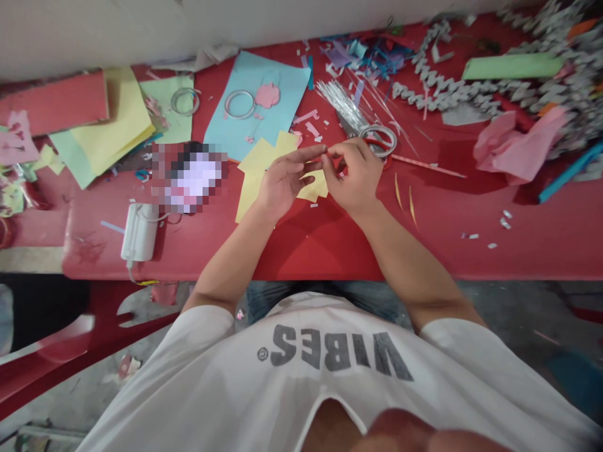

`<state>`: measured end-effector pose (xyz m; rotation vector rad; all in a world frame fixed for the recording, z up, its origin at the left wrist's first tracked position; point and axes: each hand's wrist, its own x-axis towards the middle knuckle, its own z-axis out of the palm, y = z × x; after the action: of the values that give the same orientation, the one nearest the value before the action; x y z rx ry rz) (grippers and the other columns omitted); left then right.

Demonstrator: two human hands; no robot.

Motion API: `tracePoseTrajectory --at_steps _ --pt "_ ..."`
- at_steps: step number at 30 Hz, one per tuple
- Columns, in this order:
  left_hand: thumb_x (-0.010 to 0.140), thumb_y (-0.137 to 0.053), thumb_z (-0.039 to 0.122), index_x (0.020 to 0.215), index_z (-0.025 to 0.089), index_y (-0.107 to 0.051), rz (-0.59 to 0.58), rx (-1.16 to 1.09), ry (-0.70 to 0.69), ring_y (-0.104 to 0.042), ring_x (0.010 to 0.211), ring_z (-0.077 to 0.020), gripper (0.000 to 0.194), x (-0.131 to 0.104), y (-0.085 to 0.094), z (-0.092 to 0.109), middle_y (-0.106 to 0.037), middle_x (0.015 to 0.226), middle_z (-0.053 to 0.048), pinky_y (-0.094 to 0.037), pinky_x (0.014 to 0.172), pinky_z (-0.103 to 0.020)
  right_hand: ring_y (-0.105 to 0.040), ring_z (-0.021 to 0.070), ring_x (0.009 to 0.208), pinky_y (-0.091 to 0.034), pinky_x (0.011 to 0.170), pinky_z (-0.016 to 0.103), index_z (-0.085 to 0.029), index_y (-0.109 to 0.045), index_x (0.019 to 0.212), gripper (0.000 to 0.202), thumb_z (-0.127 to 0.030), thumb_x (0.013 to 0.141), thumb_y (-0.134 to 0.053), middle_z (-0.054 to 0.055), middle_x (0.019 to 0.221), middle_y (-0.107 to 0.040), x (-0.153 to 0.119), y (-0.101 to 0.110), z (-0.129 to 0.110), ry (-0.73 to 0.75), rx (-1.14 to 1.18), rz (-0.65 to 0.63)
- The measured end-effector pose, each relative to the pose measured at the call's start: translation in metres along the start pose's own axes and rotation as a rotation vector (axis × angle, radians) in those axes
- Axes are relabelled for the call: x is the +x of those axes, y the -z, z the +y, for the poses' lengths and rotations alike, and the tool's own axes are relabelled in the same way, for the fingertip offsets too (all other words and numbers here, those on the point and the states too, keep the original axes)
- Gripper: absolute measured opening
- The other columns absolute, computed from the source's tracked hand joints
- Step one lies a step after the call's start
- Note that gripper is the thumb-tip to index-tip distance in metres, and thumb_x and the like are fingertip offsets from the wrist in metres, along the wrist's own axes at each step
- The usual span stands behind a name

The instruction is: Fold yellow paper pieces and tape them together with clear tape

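My left hand [285,182] is over the yellow paper [254,166], its fingers stretched toward the right, fingertips at my right hand. My right hand [355,172] has its thumb and fingers pinched together beside the left fingertips; what they hold, if anything, is too small to make out. Scissors with red and grey handles [380,139] lie just behind my right hand, next to a bundle of silvery strips [346,103]. Behind my left hand a light blue sheet [230,132] bears a tape-like ring [239,105] and a pink paper flower [267,95].
On the red table [471,251] a white power bank [140,232] and a blurred phone [193,179] lie at the left, near stacked coloured papers [122,113]. Grey folded-paper chains [438,94], pink crumpled paper [518,147] and a green strip [513,66] fill the back right.
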<state>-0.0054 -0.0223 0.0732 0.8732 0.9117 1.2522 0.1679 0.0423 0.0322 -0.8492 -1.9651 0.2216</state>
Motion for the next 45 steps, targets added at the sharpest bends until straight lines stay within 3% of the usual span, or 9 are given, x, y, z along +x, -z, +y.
tracePoseTrajectory --at_steps 13,24,29,31,34,37,41,45 --pt "0.087 -0.047 0.032 0.122 0.021 -0.071 0.017 -0.039 0.066 -0.062 0.127 -0.0252 0.044 -0.002 -0.006 -0.002 -0.07 0.129 -0.007 -0.054 0.092 -0.031 -0.067 0.0211 0.084 -0.049 0.077 0.037 -0.024 -0.065 0.108 0.017 -0.027 0.106 -0.048 0.004 0.101 -0.069 -0.001 -0.006 0.007 0.059 -0.083 -0.049" --pt "0.089 -0.047 0.036 0.116 0.021 -0.075 -0.022 0.016 0.105 -0.065 0.124 -0.0246 0.042 -0.004 -0.006 0.004 -0.072 0.129 -0.006 -0.055 0.094 -0.033 -0.06 0.0171 0.073 -0.046 0.071 0.034 -0.022 -0.059 0.09 0.009 -0.015 0.088 -0.055 0.0 0.09 -0.062 0.002 -0.005 0.007 -0.009 -0.119 -0.053" --pt "0.089 -0.047 0.037 0.112 0.02 -0.077 -0.04 0.062 0.113 -0.067 0.117 -0.0245 0.042 0.0 0.003 0.002 -0.074 0.125 -0.006 -0.052 0.091 -0.034 -0.059 0.0186 0.074 -0.048 0.072 0.036 -0.023 -0.057 0.09 0.008 -0.016 0.089 -0.053 0.002 0.087 -0.059 0.003 0.001 0.005 -0.053 -0.077 -0.048" --pt "0.089 -0.05 0.037 0.109 0.02 -0.078 0.027 0.149 0.087 -0.069 0.108 -0.0235 0.039 0.003 0.01 -0.001 -0.074 0.124 -0.007 -0.051 0.087 -0.034 -0.059 0.0192 0.075 -0.049 0.072 0.037 -0.024 -0.057 0.093 0.006 -0.021 0.094 -0.052 0.003 0.09 -0.059 0.004 0.005 0.009 -0.1 -0.036 -0.009" --pt "0.083 -0.06 0.031 0.108 0.022 -0.076 0.225 0.428 -0.076 -0.067 0.098 -0.0228 0.031 0.007 0.022 -0.002 -0.074 0.117 -0.007 -0.049 0.088 -0.037 -0.058 0.0191 0.075 -0.05 0.072 0.038 -0.024 -0.06 0.099 0.016 -0.033 0.105 -0.048 0.005 0.095 -0.062 0.007 0.008 0.017 -0.167 0.008 0.055" --pt "0.08 -0.067 0.025 0.113 0.024 -0.073 0.337 0.816 -0.213 -0.062 0.108 -0.0294 0.033 0.009 0.03 0.0 -0.068 0.122 -0.009 -0.046 0.099 -0.045 -0.059 0.0197 0.078 -0.051 0.075 0.038 -0.025 -0.064 0.104 0.025 -0.04 0.109 -0.046 0.005 0.096 -0.065 0.01 0.006 0.025 -0.159 0.03 0.065" --pt "0.074 -0.082 0.032 0.126 0.028 -0.066 0.32 1.264 -0.113 -0.044 0.134 -0.046 0.055 0.007 0.036 0.001 -0.056 0.137 -0.013 -0.026 0.116 -0.065 -0.064 0.0219 0.084 -0.052 0.078 0.039 -0.024 -0.064 0.108 0.028 -0.043 0.11 -0.044 0.005 0.098 -0.068 0.006 -0.004 0.033 -0.149 0.046 -0.028" --pt "0.069 -0.091 0.04 0.134 0.028 -0.058 0.228 1.415 -0.035 -0.036 0.138 -0.0508 0.074 0.005 0.037 -0.002 -0.05 0.144 -0.016 -0.021 0.116 -0.07 -0.065 0.0228 0.077 -0.053 0.079 0.041 -0.023 -0.061 0.104 0.03 -0.05 0.107 -0.05 0.005 0.089 -0.067 -0.004 -0.014 0.039 -0.209 0.014 -0.164"
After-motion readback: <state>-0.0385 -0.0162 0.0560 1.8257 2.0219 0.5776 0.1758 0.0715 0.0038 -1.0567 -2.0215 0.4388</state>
